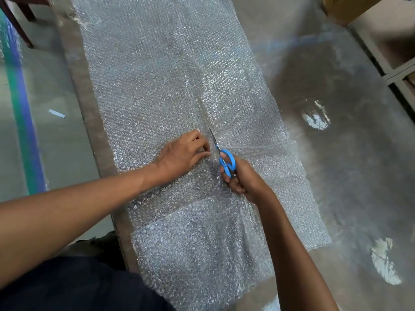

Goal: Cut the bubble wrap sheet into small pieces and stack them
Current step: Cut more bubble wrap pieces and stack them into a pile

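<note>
A long clear bubble wrap sheet (pixel 161 75) lies spread along the metal table (pixel 336 153), from the far end to the near edge. My right hand (pixel 243 178) grips blue-handled scissors (pixel 225 159), whose blades point away from me into the sheet near its middle. My left hand (pixel 185 153) rests on the wrap just left of the blades, its fingers curled and pinching the sheet's edge at the cut. A slit runs behind the scissors toward me. A layered patch of wrap (pixel 190 254) lies at the near end.
The shiny table surface extends to the right, with worn bright spots (pixel 315 117). The table's left edge (pixel 89 113) borders a grey floor with a green and blue stripe (pixel 22 108). A cardboard box (pixel 345 7) and shelving stand at the far right. A chair leg (pixel 15 23) shows at the top left.
</note>
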`<act>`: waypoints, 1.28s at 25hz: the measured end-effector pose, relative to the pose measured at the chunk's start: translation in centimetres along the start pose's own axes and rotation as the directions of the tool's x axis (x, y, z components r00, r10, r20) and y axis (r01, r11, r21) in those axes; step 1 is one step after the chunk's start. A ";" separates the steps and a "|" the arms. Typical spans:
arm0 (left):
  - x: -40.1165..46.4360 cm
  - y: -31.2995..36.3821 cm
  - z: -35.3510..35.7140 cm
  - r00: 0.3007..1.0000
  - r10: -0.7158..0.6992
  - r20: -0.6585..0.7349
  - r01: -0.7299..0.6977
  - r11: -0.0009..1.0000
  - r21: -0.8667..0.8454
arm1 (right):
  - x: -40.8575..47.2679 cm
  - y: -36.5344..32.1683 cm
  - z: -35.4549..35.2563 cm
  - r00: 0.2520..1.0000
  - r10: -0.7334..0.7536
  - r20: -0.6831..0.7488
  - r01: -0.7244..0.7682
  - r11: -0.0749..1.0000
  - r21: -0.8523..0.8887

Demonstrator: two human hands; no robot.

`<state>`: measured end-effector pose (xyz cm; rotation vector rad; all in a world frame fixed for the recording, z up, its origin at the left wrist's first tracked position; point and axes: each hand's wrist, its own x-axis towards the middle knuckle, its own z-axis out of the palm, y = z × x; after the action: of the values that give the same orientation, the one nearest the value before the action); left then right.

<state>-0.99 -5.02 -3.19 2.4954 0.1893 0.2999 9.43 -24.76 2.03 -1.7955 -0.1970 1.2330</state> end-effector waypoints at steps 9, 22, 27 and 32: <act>-0.2 0.1 -0.3 1.000 0.001 -0.015 -0.001 1.000 -0.026 | 1.4 -0.9 0.5 0.999 -0.039 0.008 0.038 0.999 0.025; -0.2 -0.2 -1.4 0.995 -0.050 0.083 0.063 0.983 -0.171 | 3.3 -3.0 1.1 1.000 -0.011 0.027 0.012 1.000 -0.026; 0.0 -0.7 -2.1 0.993 -0.030 0.111 0.052 0.978 -0.203 | 4.2 -2.6 0.9 0.999 -0.049 -0.014 0.048 0.998 -0.039; 0.1 -0.9 -2.4 0.994 0.006 0.112 0.020 0.973 -0.230 | 4.6 -3.0 1.5 1.000 -0.008 0.005 0.008 1.000 -0.015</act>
<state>-1.60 -2.97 -1.79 2.2726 0.1098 0.1679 11.53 -19.53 1.10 -1.8033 -0.2165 1.2333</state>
